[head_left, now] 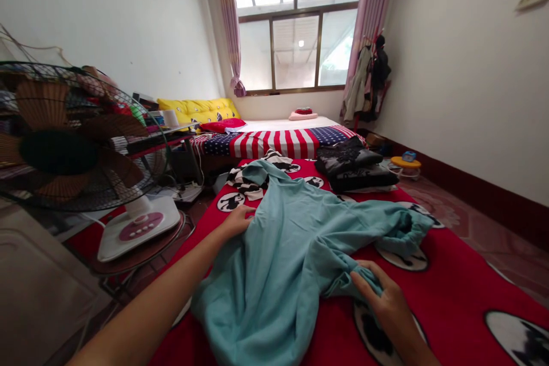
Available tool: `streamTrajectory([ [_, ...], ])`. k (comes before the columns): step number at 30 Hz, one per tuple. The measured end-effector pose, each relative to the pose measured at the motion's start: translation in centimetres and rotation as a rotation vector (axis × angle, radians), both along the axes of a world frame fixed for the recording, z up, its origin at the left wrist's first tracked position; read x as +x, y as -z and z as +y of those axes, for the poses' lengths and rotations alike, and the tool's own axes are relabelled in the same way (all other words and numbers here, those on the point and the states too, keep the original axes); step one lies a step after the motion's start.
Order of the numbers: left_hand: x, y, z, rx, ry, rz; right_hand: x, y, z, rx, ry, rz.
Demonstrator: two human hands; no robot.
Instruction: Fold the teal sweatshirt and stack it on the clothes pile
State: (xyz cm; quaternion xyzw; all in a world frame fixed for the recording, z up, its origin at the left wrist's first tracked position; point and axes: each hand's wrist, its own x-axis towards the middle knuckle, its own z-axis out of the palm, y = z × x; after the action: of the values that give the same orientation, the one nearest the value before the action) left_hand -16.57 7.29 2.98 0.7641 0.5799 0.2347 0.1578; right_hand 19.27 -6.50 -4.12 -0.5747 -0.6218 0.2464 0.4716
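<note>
At far left an electric fan [64, 143] stands on its white base, on a low round stand beside the red blanket [463, 291]. Behind the fan, a cluttered shelf [141, 126] runs along the wall.

The left hand [237, 221] lies on the left edge of the teal garment [291, 240], palm down. Its fingers curl over the cloth at that edge; whether the grip is closed on the fabric or only pressing on it cannot be told.

The teal garment is spread across the middle of the red blanket, which bears round black-and-white patches. The garment's near end reaches toward the camera, and its far end lies just beside a black-and-white striped cloth [253, 177]. Beyond these, a flag-patterned bedsheet [278, 142] covers a mattress below the window [295, 48], with yellow pillows [197, 107] at its left corner.

The right hand [381, 297] is at the lower right of the garment. Its grip is closed: the fingers pinch a bunched fold of teal fabric against the thumb, with the knuckles facing up.

Further right, one crumpled sleeve [405, 231] of the garment lies on the blanket. Behind it is a stack of dark folded clothes [355, 168]. Near the right wall, a small yellow container [405, 163] sits on the floor.
</note>
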Motion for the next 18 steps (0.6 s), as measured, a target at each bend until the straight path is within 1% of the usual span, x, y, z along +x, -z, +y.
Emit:
streamTrajectory([
  [2, 2.4, 0.2, -0.2, -0.019, 0.061, 0.064, 0.0, -0.1, 0.0, 0.011, 0.002, -0.004],
  [4, 5.0, 0.4, -1.3, -0.032, 0.103, 0.139, 0.0, -0.3, 0.0, 0.020, 0.005, -0.007],
  [7, 8.9, 0.8, -4.6, -0.042, 0.164, 0.271, -0.1, -0.4, 0.0, 0.025, 0.008, 0.004],
  [9, 11.1, 0.8, -7.4, -0.008, 0.257, 0.425, -0.1, -0.3, 0.0, 0.021, 0.003, 0.008],
  [11, 12.4, 0.1, -9.6, 0.051, 0.407, 0.554, 0.0, -0.1, 0.0, 0.012, -0.002, 0.004],
  [12, 12.4, -0.6, -10.3, 0.085, 0.479, 0.575, 0.0, 0.0, 0.0, 0.006, -0.003, 0.002],
  [13, 12.0, -1.7, -10.5, 0.126, 0.515, 0.556, 0.1, 0.0, 0.0, -0.001, -0.003, 0.002],
  [14, 11.1, -3.1, -10.3, 0.188, 0.496, 0.506, 0.1, 0.1, -0.1, -0.006, 0.001, 0.003],
  [15, 9.8, -4.7, -9.7, 0.256, 0.429, 0.448, 0.1, 0.1, -0.1, -0.010, 0.003, 0.005],
  [16, 8.1, -6.5, -8.7, 0.370, 0.260, 0.363, 0.1, 0.1, -0.1, -0.013, 0.001, 0.007],
  [17, 6.1, -8.1, -7.4, 0.494, 0.022, 0.262, 0.0, 0.0, -0.2, -0.017, -0.006, 0.010],
  [18, 4.0, -9.5, -6.0, 0.556, -0.130, 0.217, 0.0, 0.0, -0.2, -0.020, -0.014, 0.014],
])
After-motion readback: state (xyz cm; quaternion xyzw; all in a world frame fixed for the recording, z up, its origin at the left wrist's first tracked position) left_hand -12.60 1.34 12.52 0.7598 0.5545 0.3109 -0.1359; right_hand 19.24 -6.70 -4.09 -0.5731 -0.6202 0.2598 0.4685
